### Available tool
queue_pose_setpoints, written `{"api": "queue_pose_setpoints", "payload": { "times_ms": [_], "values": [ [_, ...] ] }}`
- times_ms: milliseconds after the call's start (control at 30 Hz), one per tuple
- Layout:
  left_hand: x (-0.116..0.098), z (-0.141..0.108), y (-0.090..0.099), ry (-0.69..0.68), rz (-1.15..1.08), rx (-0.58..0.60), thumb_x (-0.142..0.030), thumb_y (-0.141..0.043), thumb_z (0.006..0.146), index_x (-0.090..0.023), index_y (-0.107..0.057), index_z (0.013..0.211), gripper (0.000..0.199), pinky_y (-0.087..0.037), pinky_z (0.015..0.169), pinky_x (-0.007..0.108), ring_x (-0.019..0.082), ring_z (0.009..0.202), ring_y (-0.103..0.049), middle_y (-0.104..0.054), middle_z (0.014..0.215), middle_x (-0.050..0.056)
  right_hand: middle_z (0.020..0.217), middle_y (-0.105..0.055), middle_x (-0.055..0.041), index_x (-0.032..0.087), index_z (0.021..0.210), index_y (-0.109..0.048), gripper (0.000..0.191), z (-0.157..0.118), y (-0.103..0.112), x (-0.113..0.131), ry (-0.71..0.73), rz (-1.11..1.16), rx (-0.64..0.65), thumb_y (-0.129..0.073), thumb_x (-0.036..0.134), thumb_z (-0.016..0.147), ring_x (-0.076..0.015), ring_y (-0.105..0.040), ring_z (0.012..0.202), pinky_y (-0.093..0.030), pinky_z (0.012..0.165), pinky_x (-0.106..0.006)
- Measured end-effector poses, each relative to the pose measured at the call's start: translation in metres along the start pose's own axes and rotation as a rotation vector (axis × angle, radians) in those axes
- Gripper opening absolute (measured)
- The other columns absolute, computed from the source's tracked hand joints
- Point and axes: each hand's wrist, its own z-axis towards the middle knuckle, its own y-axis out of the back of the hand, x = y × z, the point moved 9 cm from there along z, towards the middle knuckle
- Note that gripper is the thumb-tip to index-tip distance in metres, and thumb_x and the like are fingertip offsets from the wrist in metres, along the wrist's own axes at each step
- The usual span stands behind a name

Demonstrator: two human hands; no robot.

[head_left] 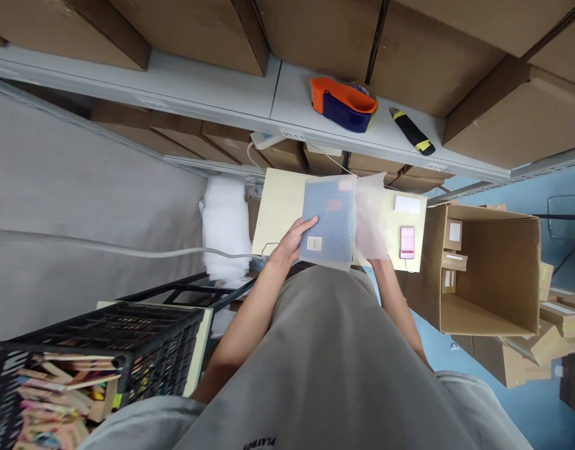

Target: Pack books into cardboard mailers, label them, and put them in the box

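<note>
My left hand (294, 242) grips the left edge of a flat blue rectangular item (332, 215), thumb on top and the other fingers out of sight below. The item shows a white barcode label and reddish patches, and a thin translucent white sheet lies around it. On its right, a loose flap of that translucent sheet (372, 212) spreads out. My right hand (372, 253) is behind this flap at its lower edge, so its fingers are hidden. Both hands are over a cream-coloured tabletop (275, 206).
A lit phone (407, 242) and a white paper (407, 204) lie on the right of the tabletop. White wrapping rolls (225, 225) stand left. Above, a shelf (287, 94) carries an orange-blue tape dispenser (344, 105) and a cutter (412, 131). An open carton (494, 269) sits right; a black crate (156, 337) lower left.
</note>
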Motion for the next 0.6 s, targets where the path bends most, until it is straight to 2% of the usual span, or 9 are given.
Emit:
{"api": "queue_pose_setpoints", "payload": {
  "times_ms": [67,133,233,300,433,600],
  "values": [
    [-0.005,0.001,0.0,-0.033,0.023,-0.012,-0.061,-0.103,0.064,-0.016,-0.081,0.11,0.068,-0.069,0.084,0.039,0.031,0.093,-0.084,-0.087,0.099,0.013,0.149,-0.081,-0.0034,0.036,0.143,-0.078,0.091,-0.004,-0.02,0.013,-0.021,0.107,0.081,-0.04,0.103,0.095,-0.0333,-0.072,0.145,-0.064,0.122,-0.053],
    [-0.006,0.002,0.0,-0.063,0.052,-0.043,-0.062,-0.105,0.061,-0.015,-0.08,0.112,0.073,-0.068,0.083,0.036,0.028,0.091,-0.083,-0.087,0.1,0.012,0.162,-0.072,-0.0022,0.034,0.156,-0.07,0.094,-0.009,-0.025,0.021,-0.044,0.12,0.072,-0.042,0.101,0.097,-0.0317,-0.059,0.162,-0.051,0.136,-0.055],
    [-0.004,0.004,-0.004,-0.106,0.107,-0.101,-0.066,-0.104,0.06,-0.015,-0.079,0.113,0.078,-0.066,0.082,0.035,0.027,0.091,-0.081,-0.086,0.102,0.011,0.18,-0.054,-0.0013,0.032,0.17,-0.057,0.096,-0.013,-0.021,0.028,0.015,-0.051,-0.008,-0.052,0.097,0.099,-0.028,-0.035,0.177,-0.027,0.149,-0.054],
    [-0.002,0.005,-0.011,-0.144,0.152,-0.121,-0.069,-0.101,0.063,-0.016,-0.078,0.115,0.078,-0.066,0.085,0.036,0.028,0.097,-0.081,-0.087,0.108,0.012,0.187,-0.043,-0.0021,0.033,0.177,-0.047,0.101,-0.014,-0.023,0.028,0.083,-0.171,-0.02,-0.054,0.096,0.099,-0.0272,-0.025,0.181,-0.019,0.15,-0.052],
    [0.0,0.003,-0.025,-0.237,0.213,-0.14,-0.067,-0.096,0.071,-0.017,-0.077,0.12,0.073,-0.065,0.098,0.039,0.031,0.114,-0.08,-0.086,0.123,0.013,0.189,-0.038,-0.0096,0.029,0.183,-0.037,0.105,-0.012,-0.025,0.022,0.171,-0.341,-0.028,-0.048,0.095,0.102,-0.0313,-0.026,0.18,-0.02,0.149,-0.056],
    [0.005,0.002,-0.027,-0.227,0.213,-0.138,-0.066,-0.096,0.071,-0.017,-0.079,0.119,0.071,-0.064,0.102,0.041,0.033,0.119,-0.079,-0.086,0.125,0.014,0.185,-0.047,-0.0081,0.031,0.177,-0.049,0.096,-0.015,-0.016,0.018,0.171,-0.293,-0.078,-0.049,0.092,0.104,-0.0299,-0.035,0.177,-0.026,0.148,-0.054]
  ]
}}
